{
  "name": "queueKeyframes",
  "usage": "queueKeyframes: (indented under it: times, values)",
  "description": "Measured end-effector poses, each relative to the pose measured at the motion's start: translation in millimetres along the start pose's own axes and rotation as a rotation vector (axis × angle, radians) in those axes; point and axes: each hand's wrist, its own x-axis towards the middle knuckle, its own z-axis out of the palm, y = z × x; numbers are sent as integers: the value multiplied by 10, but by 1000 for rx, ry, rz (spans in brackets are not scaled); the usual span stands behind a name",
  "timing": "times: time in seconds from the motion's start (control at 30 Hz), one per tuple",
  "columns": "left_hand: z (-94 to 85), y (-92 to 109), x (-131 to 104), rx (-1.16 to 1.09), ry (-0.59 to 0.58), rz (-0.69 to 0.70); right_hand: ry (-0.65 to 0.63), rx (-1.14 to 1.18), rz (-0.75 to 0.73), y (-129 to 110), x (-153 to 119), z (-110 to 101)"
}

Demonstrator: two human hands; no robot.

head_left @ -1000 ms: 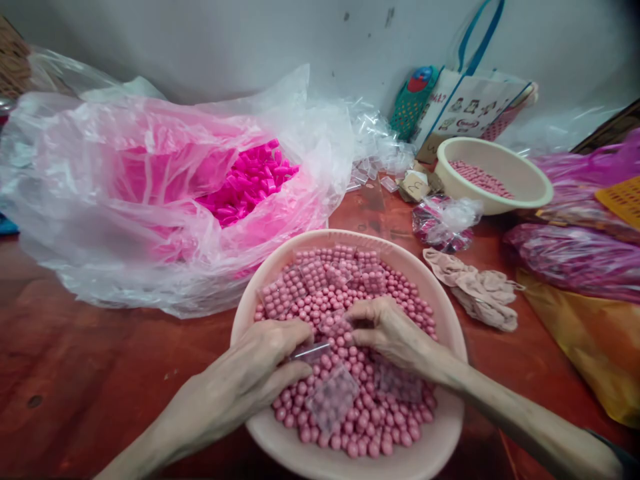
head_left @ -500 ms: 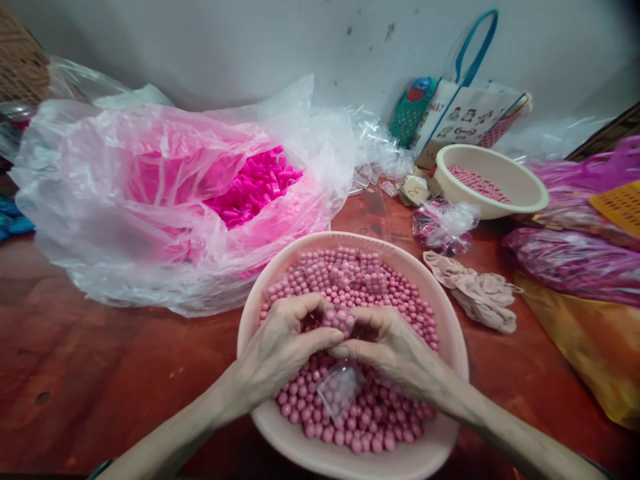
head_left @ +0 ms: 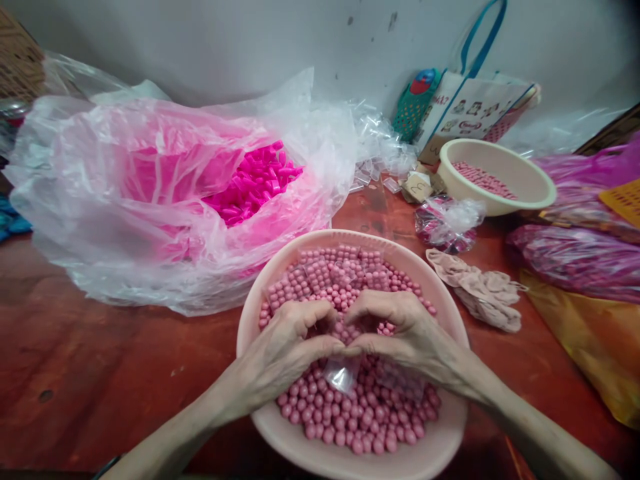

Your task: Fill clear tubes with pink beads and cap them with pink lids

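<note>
A pale pink basin (head_left: 280, 440) full of round pink beads (head_left: 370, 423) sits in front of me. Over it my left hand (head_left: 295, 333) and my right hand (head_left: 400, 327) meet, thumb tips nearly touching. Between them they pinch a small clear plastic packet (head_left: 343, 375), whose shiny lower part hangs below the thumbs. Pink beads show behind the fingers; whether they are inside the packet I cannot tell. Several bead-filled clear packets (head_left: 320, 273) lie at the basin's far side. Another filled packet (head_left: 400, 381) lies under my right wrist.
A large plastic bag (head_left: 95, 267) of bright pink pieces (head_left: 260, 180) stands at left. Behind the basin lie clear plastic pieces (head_left: 380, 143), a cream bowl (head_left: 543, 193) with beads and a tied bag (head_left: 445, 223). Beige cloth (head_left: 480, 287) and purple packages (head_left: 575, 260) are at right.
The bead-filled packet between my fingers has given way to a shiny clear one. A filled packet now shows under my right wrist. My right hand has shifted slightly up and right.
</note>
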Motion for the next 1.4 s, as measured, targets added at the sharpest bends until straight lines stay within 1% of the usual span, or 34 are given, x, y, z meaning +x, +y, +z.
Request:
queueKeyframes:
  times: [0.1, 0.2, 0.3, 0.4, 0.47, 0.53, 0.6, 0.67, 0.73, 0.77, 0.8, 0.9, 1.0, 1.07, 1.17, 1.2, 1.23, 1.33, 1.37, 1.4]
  values:
    - [-13, 7, 5, 25, 0, -6, -54, 25, 38, 15, -28, -5]
    - [-26, 20, 18, 24, -35, 7, -116, 26, 66, 17, -53, -57]
    - [-44, 36, 37, -9, -36, -14, -102, 61, 134, 53, -111, -165]
    - [-62, 45, 51, -57, -20, -31, -59, -39, 198, 115, -196, -227]
    - [-59, 35, 49, -52, -11, -35, 38, -131, 205, 129, -233, -172]
    - [-40, 5, 32, -16, -13, -29, 113, -135, 176, 95, -234, -47]
    - [-10, -43, 0, 36, 0, -3, 115, -69, 143, 27, -201, 77]
    - [17, -91, -43, 103, 82, 15, 141, -60, 156, -34, -159, 126]
    - [32, -114, -87, 171, 188, 28, 215, -153, 201, -48, -128, 80]
    - [33, -112, -106, 206, 219, 46, 248, -231, 219, -31, -118, 37]
    - [30, -103, -124, 246, 223, 75, 271, -317, 233, 2, -110, -6]
    - [8, -70, -172, 419, 184, 149, 276, -581, 255, 156, -75, -58]
    - [-3, -97, -218, 581, 128, 102, 243, -684, 267, 285, -16, 33]
    - [-4, -144, -240, 618, 98, 74, 235, -702, 271, 300, 17, 106]
    - [-11, -204, -240, 607, 95, 68, 250, -758, 289, 203, 12, 150]
    - [-15, -219, -233, 599, 100, 72, 228, -754, 280, 152, -11, 149]
    - [-19, -234, -225, 595, 111, 84, 168, -718, 255, 99, -44, 143]
    - [-18, -309, -229, 615, 128, 126, -172, -464, 110, -18, -191, 113]
    - [-11, -347, -248, 638, 126, 136, -262, -390, 68, -34, -244, 99]
    - [-1, -389, -278, 671, 120, 148, -325, -341, 40, -39, -292, 84]
